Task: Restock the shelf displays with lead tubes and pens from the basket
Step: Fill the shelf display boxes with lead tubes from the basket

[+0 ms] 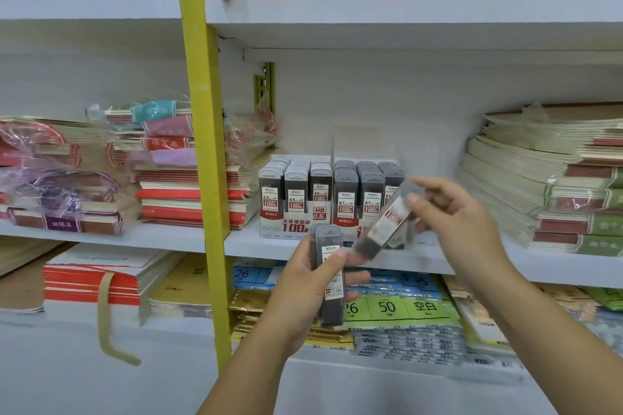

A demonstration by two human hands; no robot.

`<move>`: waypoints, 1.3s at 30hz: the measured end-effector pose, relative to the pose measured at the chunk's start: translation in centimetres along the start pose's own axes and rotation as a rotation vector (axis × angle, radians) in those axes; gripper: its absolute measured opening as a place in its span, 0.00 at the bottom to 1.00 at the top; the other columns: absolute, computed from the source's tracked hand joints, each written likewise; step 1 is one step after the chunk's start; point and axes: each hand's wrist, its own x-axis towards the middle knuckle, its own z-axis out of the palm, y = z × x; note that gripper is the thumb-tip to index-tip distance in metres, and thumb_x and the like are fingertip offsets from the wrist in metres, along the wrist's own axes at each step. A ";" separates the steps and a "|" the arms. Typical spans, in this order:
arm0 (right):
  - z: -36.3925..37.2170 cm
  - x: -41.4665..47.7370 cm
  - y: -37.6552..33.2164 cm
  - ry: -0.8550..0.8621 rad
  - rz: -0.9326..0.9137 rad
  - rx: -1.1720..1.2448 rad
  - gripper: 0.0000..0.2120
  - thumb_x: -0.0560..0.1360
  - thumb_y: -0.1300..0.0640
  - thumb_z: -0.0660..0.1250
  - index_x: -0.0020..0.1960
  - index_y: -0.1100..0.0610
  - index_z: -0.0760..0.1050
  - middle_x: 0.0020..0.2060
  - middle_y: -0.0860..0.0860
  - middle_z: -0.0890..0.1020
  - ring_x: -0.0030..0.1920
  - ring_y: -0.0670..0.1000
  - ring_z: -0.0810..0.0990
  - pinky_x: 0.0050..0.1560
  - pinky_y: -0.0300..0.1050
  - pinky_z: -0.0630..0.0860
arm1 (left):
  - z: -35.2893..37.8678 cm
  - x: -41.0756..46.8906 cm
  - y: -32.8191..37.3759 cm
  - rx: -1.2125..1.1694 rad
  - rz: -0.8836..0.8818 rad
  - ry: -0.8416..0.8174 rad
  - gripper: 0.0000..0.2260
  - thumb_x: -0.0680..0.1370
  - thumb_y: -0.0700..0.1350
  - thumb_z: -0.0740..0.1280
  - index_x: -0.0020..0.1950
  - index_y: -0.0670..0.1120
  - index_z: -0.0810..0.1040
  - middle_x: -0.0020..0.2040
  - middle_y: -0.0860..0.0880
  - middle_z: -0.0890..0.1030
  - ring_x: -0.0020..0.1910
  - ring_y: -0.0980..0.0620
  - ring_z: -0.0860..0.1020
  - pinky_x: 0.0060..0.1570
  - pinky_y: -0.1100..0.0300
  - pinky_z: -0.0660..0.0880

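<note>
While my right hand [451, 222] tilts one lead tube [387, 217] toward the shelf, thumb and fingers pinched on its upper end, my left hand [312, 283] keeps a small stack of lead tubes [328, 276] upright, fingers wrapped around them and thumb pressed across the front. The tilted tube hangs just in front of the right display box [367, 199], whose labels read 0.7; the left display box [293, 195] beside it reads 0.5. Both sit on the middle shelf [421, 259], between notebook stacks on the left [188, 192] and on the right [553, 178]. No basket or pens are in view.

My main worry is sorting: the tube's label is blurred, so I cannot tell its grade, and it could land in the wrong box. Both boxes look nearly full, so pushing it into a tight row may knock neighbours over or shove the box back. My pinch sits high, so the tube may swing and slip. The left stack could also fan out if my thumb eases.
</note>
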 end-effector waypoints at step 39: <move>-2.2 1.8 -2.8 0.152 -0.315 -0.141 0.13 0.79 0.58 0.65 0.51 0.39 0.72 0.43 0.44 0.81 0.44 0.43 0.80 0.43 0.36 0.77 | 1.3 -0.7 1.4 -0.005 -0.011 0.035 0.20 0.74 0.58 0.65 0.61 0.49 0.76 0.51 0.46 0.87 0.46 0.49 0.86 0.42 0.59 0.81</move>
